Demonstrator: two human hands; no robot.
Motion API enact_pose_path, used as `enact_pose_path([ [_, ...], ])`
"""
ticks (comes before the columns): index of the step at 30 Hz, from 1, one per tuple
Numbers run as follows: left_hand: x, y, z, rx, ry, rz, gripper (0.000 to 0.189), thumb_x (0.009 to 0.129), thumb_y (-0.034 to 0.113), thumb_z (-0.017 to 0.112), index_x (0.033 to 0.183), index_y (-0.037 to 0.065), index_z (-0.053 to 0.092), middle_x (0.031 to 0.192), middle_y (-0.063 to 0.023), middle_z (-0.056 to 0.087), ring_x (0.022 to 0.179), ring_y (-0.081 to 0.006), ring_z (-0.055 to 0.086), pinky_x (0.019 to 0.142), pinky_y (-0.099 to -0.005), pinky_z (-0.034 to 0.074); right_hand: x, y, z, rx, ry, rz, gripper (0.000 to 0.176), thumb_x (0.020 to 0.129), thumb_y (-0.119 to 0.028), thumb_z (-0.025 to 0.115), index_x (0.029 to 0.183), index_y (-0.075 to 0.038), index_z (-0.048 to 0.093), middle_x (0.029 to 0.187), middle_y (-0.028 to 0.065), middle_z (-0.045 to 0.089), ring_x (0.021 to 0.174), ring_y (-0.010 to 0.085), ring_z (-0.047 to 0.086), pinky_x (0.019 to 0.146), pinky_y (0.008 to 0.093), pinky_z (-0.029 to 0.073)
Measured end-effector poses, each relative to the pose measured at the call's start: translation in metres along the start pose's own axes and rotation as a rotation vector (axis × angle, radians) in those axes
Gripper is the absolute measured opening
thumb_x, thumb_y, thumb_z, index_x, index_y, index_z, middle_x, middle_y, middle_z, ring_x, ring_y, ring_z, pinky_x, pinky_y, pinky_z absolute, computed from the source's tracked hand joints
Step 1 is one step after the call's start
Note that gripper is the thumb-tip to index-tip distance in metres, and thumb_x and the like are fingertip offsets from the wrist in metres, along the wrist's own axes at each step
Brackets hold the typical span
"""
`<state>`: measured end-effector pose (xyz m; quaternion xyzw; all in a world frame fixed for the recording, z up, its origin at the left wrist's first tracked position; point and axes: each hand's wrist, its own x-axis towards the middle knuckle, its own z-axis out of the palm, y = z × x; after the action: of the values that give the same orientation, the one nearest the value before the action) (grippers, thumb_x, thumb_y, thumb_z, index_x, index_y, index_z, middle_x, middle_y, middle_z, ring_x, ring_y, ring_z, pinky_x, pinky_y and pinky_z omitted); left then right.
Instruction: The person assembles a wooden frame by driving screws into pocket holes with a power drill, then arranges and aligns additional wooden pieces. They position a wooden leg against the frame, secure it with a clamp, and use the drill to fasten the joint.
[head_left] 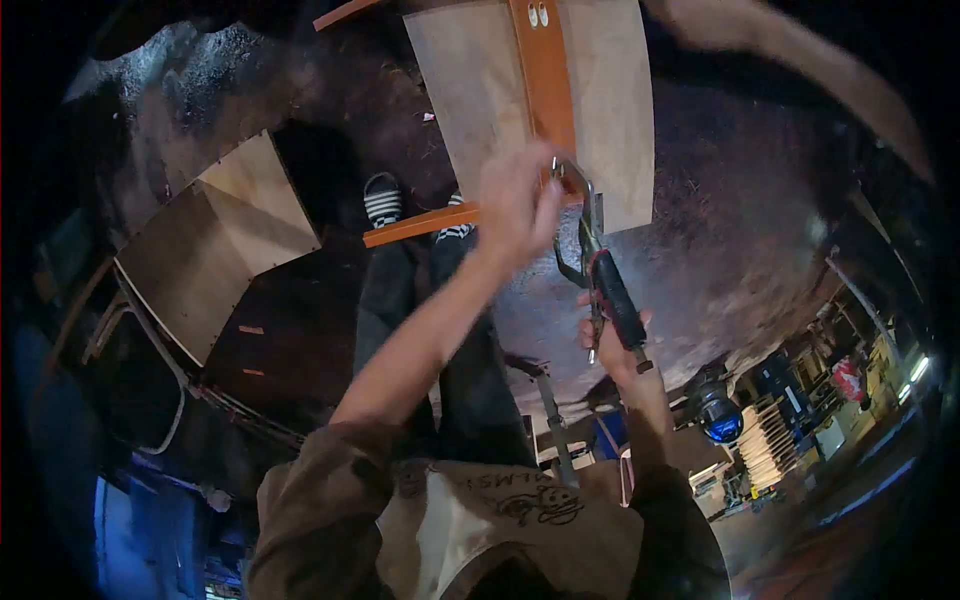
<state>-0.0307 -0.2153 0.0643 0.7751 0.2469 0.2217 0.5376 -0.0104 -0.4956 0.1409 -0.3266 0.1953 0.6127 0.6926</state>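
My right hand [622, 342] is wrapped round a locking C-clamp [612, 285] with black-and-red handles. The clamp's curved jaws point up toward my left hand. Close by the upper jaw tip is my left hand [512, 200], blurred, with its thumb and fingers over the orange wooden bar. That orange bar [548, 80] runs along the middle of a pale wooden panel [612, 120], and two small white ovals show on it. A second orange bar [415, 226] crosses at the panel's near end, partly behind my left hand.
Another person's arm [800, 60] reaches in from the top right. An angled plywood piece [215, 235] stands on the dark floor at left, near a bent metal tube frame [170, 400]. My striped slippers [383, 203] are beside the orange bar. Workshop clutter and a blue-black round object [718, 412] lie at right.
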Motion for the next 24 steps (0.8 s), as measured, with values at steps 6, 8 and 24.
enact_pose_path([
  [6,0.017,-0.065,0.007,0.519,-0.464,0.091,0.078,0.087,0.033,0.064,0.156,0.018,0.032,0.165,-0.0028,0.025,0.151,-0.0264,0.025,0.12,-0.0582,0.02,0.006,-0.004,0.019,-0.075,0.166,0.013,0.097,0.087,-0.076,0.053,0.141,0.003,0.042,0.117,0.0097,0.057,0.085,0.0162,0.054,0.072,0.0314,0.042],
  [8,0.017,-0.065,0.001,0.529,-0.485,0.105,0.076,0.088,0.033,0.062,0.156,0.018,0.032,0.165,-0.0037,0.025,0.151,-0.026,0.026,0.121,-0.0565,0.019,0.007,-0.006,0.045,-0.005,0.208,0.014,0.095,0.087,-0.076,0.053,0.14,0.003,0.044,0.115,0.0101,0.058,0.083,0.0163,0.054,0.071,0.0317,0.043],
  [24,0.018,-0.063,0.002,0.59,-0.501,0.14,0.073,0.093,0.04,0.057,0.157,0.018,0.03,0.163,-0.0061,0.028,0.15,-0.0289,0.026,0.12,-0.0577,0.017,0.002,-0.032,0.039,-0.223,0.281,0.009,0.084,0.095,-0.073,0.041,0.135,0.0,0.05,0.083,0.0056,0.06,0.072,0.0133,0.051,0.062,0.028,0.041],
])
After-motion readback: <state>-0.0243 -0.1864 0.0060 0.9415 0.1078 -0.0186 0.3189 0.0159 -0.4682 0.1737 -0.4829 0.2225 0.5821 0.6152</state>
